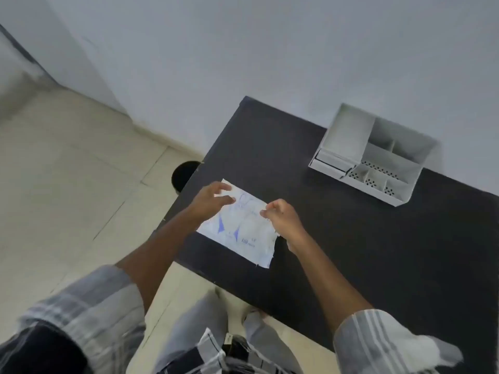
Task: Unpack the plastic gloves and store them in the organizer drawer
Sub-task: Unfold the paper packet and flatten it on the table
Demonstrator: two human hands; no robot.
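Gloves come in a thin, soft, slippery packet (240, 225) lying flat on the dark bench (351, 252). Left hand (208, 202) holds its far corner; right hand (283, 220) pinches its edge. Organizer (375, 157) sits well apart.

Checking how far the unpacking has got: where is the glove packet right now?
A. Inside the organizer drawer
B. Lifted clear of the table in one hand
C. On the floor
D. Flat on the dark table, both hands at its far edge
D: the glove packet lies on the dark table, with the left hand and right hand at its far edge, apart from the white organizer.
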